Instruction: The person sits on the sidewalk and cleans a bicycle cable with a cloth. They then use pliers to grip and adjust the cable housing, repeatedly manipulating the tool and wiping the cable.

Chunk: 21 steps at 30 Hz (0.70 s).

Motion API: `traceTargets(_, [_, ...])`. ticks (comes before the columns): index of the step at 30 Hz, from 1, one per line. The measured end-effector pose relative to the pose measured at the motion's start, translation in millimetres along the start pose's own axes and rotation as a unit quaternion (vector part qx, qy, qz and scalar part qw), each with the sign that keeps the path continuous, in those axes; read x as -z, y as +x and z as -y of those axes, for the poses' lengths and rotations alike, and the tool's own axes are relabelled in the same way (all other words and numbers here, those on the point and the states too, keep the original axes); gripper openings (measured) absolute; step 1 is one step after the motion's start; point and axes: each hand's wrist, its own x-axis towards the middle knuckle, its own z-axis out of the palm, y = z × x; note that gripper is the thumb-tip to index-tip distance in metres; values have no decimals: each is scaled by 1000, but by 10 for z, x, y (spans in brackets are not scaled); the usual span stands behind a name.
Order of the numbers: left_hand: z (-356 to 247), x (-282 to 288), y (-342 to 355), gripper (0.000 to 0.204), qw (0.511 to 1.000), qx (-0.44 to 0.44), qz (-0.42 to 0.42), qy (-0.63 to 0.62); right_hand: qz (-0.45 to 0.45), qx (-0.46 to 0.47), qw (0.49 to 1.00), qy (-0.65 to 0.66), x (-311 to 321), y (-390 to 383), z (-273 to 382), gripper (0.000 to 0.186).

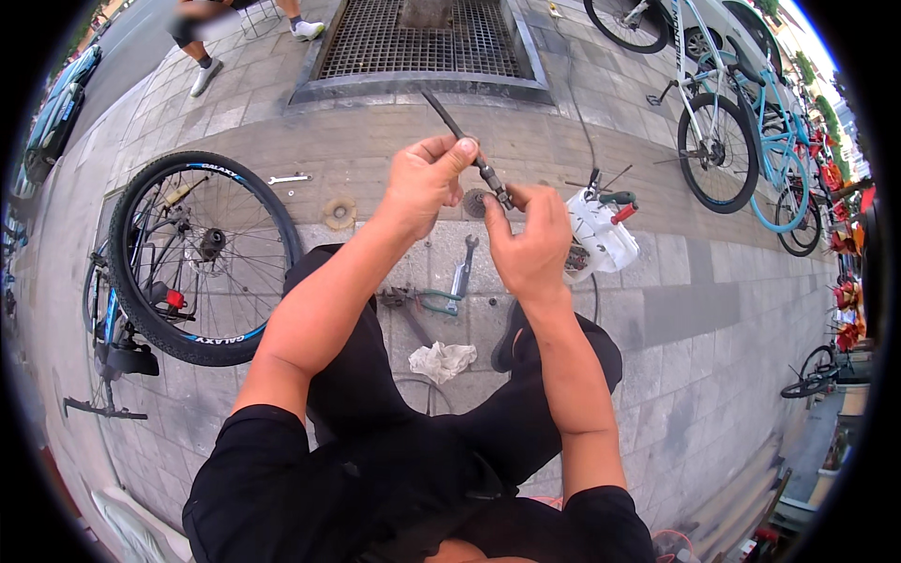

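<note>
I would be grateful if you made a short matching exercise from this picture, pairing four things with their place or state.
Things:
1. Dark rod
2. Pale rag
3. Wheel with blue markings
4. White container

Places and states:
A. Just to the right of the right hand
B. Held up between both hands
C. Well to the left of the left hand
D. Crumpled in a loose heap

Right pairs: 1-B, 2-D, 3-C, 4-A

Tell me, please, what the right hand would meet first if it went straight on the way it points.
The right hand would probably first meet the lower end of the dark rod-shaped tool, which it touches; depth beyond is unclear.
</note>
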Motion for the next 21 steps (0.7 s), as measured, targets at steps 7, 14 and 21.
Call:
traceTargets(7, [-104, 32, -27, 25, 988, -35, 139, -55, 205, -408, 662, 595, 163, 31, -185, 54])
traceTargets(14, [-126, 14, -36, 26, 995, -32, 99, -12, 210, -398, 603, 659, 114, 26, -199, 40])
traceTargets(21, [-21, -28, -25, 24, 1000, 4, -11, 22, 26, 75, 993, -82, 60, 37, -77, 21])
